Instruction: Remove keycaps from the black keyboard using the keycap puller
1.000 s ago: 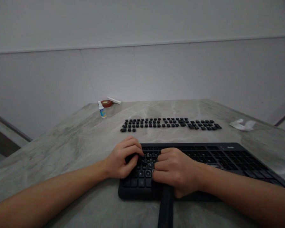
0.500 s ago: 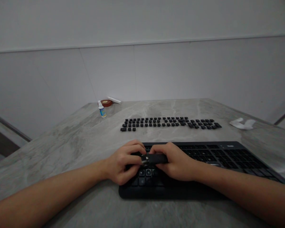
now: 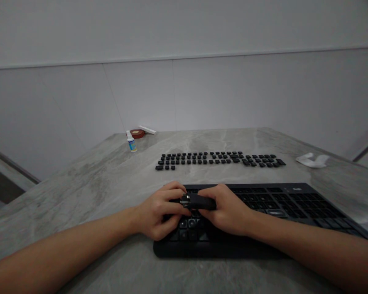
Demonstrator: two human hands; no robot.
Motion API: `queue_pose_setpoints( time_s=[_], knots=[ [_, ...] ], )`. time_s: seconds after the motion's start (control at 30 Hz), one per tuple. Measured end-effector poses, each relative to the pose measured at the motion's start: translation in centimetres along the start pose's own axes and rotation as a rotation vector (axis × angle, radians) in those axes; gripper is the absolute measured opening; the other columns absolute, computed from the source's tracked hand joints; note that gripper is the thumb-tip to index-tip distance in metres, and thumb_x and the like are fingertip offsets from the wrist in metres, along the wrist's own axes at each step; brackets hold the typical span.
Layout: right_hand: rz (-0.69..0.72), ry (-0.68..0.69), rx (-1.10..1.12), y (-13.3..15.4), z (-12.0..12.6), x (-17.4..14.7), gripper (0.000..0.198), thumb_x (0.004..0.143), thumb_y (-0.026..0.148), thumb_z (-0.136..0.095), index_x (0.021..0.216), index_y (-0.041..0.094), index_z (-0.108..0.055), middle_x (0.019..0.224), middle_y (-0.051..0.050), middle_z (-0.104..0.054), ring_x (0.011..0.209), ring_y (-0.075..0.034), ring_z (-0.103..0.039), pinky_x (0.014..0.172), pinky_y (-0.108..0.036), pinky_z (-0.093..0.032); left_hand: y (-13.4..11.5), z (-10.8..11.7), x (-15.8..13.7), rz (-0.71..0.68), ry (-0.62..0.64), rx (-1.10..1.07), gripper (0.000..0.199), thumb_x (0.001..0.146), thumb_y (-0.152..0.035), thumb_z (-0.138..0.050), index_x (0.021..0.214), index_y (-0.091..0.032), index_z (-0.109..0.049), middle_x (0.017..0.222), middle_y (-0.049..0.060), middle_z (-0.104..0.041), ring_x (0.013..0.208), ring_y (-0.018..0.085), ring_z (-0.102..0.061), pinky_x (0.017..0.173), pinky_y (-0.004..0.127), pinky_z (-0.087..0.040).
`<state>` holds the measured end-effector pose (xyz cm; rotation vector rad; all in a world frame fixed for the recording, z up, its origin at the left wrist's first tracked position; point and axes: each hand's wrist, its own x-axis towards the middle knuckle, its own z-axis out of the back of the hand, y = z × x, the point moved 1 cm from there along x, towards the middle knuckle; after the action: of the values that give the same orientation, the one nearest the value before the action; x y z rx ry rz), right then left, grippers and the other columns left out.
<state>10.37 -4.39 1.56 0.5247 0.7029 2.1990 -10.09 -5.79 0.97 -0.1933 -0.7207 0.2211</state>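
A black keyboard (image 3: 227, 248) lies in front of me, with many of its keycaps off and dark sockets showing. Above its left end, my right hand (image 3: 225, 208) grips a small black-handled tool (image 3: 199, 201) that has a shiny metal end; its exact kind is unclear. My left hand (image 3: 161, 210) rests at the keyboard's left edge, fingers curled round the metal end of that tool. Whether a keycap is also between those fingers is hidden. Below the hands, several keycaps (image 3: 187, 228) remain on the keyboard's lower left corner.
Rows of loose black keycaps (image 3: 199, 158) are laid out beyond the keyboard on the grey marbled table (image 3: 110, 179). A small spray bottle (image 3: 131, 143), a reddish-brown case (image 3: 137, 133) and a white bar (image 3: 147, 130) stand far left. Crumpled white tissue (image 3: 313, 160) lies right.
The tool's metal end has risen slightly and tilted up. My left fingers have slid a little to the right, under that end. The laid-out keycaps have stayed put.
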Motion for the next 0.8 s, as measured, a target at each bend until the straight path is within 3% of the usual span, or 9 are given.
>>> queue_pose_setpoints(
  time_s=[0.8],
  knots=[
    [-0.040, -0.032, -0.148, 0.66, 0.09, -0.28, 0.014, 0.067, 0.010, -0.055, 0.058, 0.016, -0.064, 0.051, 0.001, -0.057, 0.048, -0.009, -0.042, 0.050, -0.024, -0.023, 0.06, -0.05, -0.10, -0.019, 0.004, 0.005, 0.033, 0.076, -0.006, -0.047, 0.104, -0.015, -0.063, 0.093, 0.012, -0.068, 0.088, 0.023, -0.062, 0.082, 0.046, -0.053]
  ],
)
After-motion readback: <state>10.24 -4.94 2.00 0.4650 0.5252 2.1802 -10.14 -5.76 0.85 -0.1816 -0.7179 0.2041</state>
